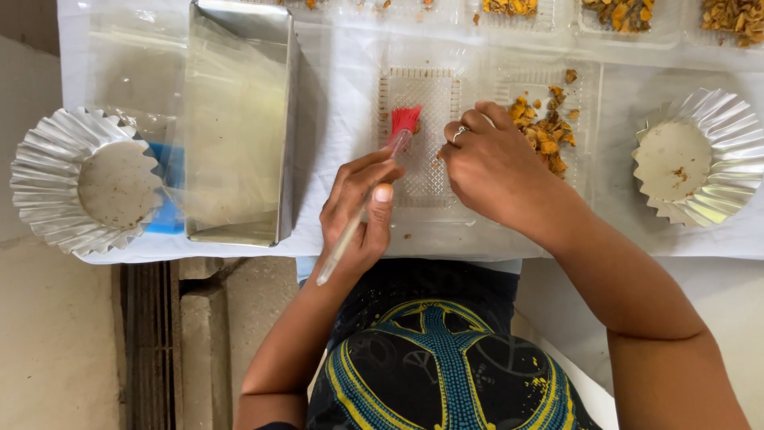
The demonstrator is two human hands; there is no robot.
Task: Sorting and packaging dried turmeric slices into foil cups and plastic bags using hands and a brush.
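Far left, a fluted foil cup (83,181) sits on the white-covered surface (342,72), overhanging its near edge, with brown specks on its flat base. Just beside it to the right stands a steel tin (239,119), rectangular, with a clear plastic sheet lying across it. A blue item shows between cup and tin, mostly hidden.

Centre: the left hand (362,209) is closed around a brush (374,179) with a clear handle; thumb on top, fingers wrapped. The red bristles rest on a clear ribbed tray (422,135), near its upper left part. The right hand (493,163), a ring on one finger, is curled with its fingertips pressing on the same tray; whether it grips anything cannot be told.

Right of that hand, orange-brown dried pieces (545,127) lie in an adjoining clear tray. Far right, a second foil cup (699,155) sits tilted on the surface. Along the far edge, further clear trays hold similar pieces (621,12).
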